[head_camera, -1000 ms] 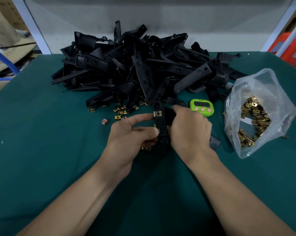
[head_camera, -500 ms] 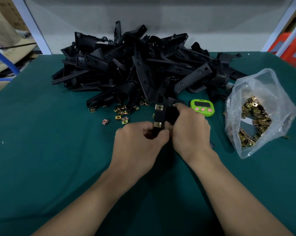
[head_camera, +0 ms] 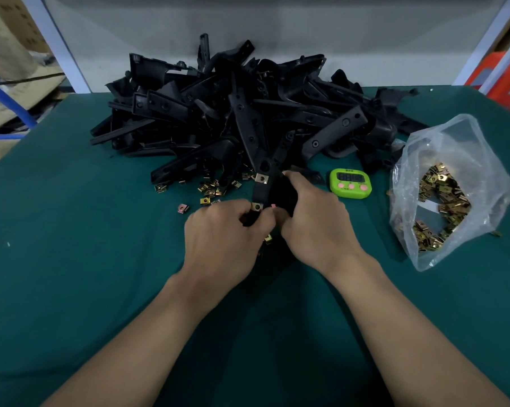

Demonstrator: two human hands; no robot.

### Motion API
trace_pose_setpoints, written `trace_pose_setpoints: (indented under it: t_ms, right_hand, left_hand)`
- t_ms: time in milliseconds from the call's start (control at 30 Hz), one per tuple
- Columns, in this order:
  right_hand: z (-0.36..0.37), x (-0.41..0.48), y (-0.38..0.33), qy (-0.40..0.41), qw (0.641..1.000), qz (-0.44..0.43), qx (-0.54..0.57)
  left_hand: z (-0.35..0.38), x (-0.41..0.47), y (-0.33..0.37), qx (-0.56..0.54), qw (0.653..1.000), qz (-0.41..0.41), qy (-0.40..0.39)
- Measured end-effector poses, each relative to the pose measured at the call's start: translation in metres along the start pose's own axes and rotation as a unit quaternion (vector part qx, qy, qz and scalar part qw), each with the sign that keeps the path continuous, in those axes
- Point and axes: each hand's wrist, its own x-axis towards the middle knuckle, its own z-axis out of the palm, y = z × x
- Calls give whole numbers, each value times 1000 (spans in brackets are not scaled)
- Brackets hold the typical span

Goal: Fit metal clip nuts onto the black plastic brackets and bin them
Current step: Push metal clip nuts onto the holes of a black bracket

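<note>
While right hand (head_camera: 315, 224) grips bracket (head_camera: 261, 192) | left hand (head_camera: 221, 233) pinches it at clip nut (head_camera: 256, 206)

Both hands (head_camera: 273, 227) grip a black bracket (head_camera: 261, 190) bearing two clip nuts (head_camera: 261, 178).

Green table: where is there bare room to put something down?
The widest bare patch of the green table lies left of the left hand, in front of the bracket pile. Another lies front right, nearer than the bag of clip nuts. Crowded: between the pile, loose clip nuts, green timer and bag.
</note>
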Motion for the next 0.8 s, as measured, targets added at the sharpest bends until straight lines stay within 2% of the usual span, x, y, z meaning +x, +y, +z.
trace_pose_setpoints:
  t_ms: [133,267,367,467,567,667,733,800]
  right_hand:
    - [-16,9,6,-57,996,-6,70]
    - [-32,12,9,-114,986,36,114]
    - [-43,6,8,-126,980,45,149]
    - [-60,-6,3,-131,949,53,282]
    - [-85,-19,2,-79,898,81,424]
    - [-120,-32,5,-51,821,135,552]
    - [-147,-46,13,-23,806,151,571]
    - [-176,-67,31,30,810,182,556]
  left_hand:
    - [4,-1,-8,-81,996,-26,-10]
    - [2,7,-13,-136,990,-43,-17]
    - [1,13,-8,-171,983,-62,-29]
    - [-3,20,17,-248,964,-93,-16]
    - [-6,34,63,-325,942,-85,-27]
    - [-6,52,115,-431,895,-110,-42]
    - [4,62,151,-503,845,-162,-79]
    - [22,64,194,-540,794,-211,-182]
